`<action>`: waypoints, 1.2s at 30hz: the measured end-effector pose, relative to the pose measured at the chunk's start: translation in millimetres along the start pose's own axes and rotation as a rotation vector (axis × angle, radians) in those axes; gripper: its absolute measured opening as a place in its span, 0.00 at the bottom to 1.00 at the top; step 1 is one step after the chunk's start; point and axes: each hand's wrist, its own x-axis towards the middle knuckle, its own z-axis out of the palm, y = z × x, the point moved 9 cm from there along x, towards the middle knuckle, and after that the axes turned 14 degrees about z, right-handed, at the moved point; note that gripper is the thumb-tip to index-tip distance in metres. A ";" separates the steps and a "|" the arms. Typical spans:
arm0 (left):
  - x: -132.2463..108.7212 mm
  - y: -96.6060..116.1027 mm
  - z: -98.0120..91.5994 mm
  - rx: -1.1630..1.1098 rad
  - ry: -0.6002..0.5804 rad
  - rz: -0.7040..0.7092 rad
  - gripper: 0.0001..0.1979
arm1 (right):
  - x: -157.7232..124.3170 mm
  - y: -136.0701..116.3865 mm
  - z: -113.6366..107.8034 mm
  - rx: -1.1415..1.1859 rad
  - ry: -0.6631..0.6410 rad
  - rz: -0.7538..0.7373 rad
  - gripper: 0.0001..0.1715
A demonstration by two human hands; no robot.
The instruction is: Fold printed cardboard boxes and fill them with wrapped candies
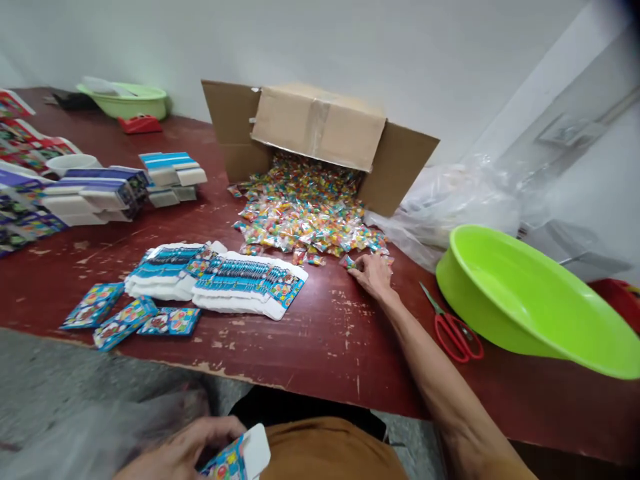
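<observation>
1. Left hand (185,450): low at the bottom of the view, below the table edge, clenched around a card (227,460) with blue print and a white flap sticking up.
2. Right hand (373,277): arm stretched in from the lower right, hand low over the table (320,347), fingers half curled at the near edge of the packets (305,213). Stray packet (347,262) just beside the fingertips; grip on it impossible to tell.
3. Packets: small, colourful, shiny-wrapped, in a loose heap spilling across the table from the box (320,127).
4. Box: cardboard, lying on its side, flaps open, mouth toward the person.
5. Left of the right hand: two stacks of printed sheets (250,287), side by side and touching, with three loose blue cards (125,323) just in front.
6. Farther left: stacked cartons (95,193), more cartons (173,177) beside them.
7. Right of the right hand: red-handled scissors (455,337) lying on the table, next to a tilted green basin (530,300); plastic bag (440,213) between box and basin.
8. Far corner, against the wall: pale green basin (123,100), with a red item (137,123) in front.
</observation>
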 end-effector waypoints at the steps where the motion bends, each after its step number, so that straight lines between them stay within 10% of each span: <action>1: -3.0 1.9 -0.6 0.030 0.005 -0.009 0.25 | -4.5 -1.1 1.4 0.035 -0.032 -0.021 0.07; 7: 16.6 55.2 8.6 -0.339 0.287 0.116 0.21 | -78.2 -32.7 3.8 0.343 -0.270 -0.114 0.14; 11: 33.8 92.8 11.3 -0.330 0.425 0.255 0.18 | -169.8 -98.4 16.1 0.631 -0.777 -0.339 0.10; 18: 38.3 118.9 26.6 -0.073 0.326 0.340 0.16 | -234.9 -147.8 9.8 0.428 -0.829 -0.778 0.11; 25: 33.8 113.8 19.1 -0.509 0.495 0.394 0.20 | -212.4 -137.2 11.6 0.611 -0.735 -0.502 0.10; 31: 32.6 115.3 14.4 -0.658 0.622 0.457 0.21 | -231.4 -143.2 13.5 0.569 -0.793 -0.635 0.10; 36: 37.6 116.4 18.1 -0.690 0.644 0.469 0.25 | -221.4 -117.8 47.9 0.868 -0.990 -0.120 0.19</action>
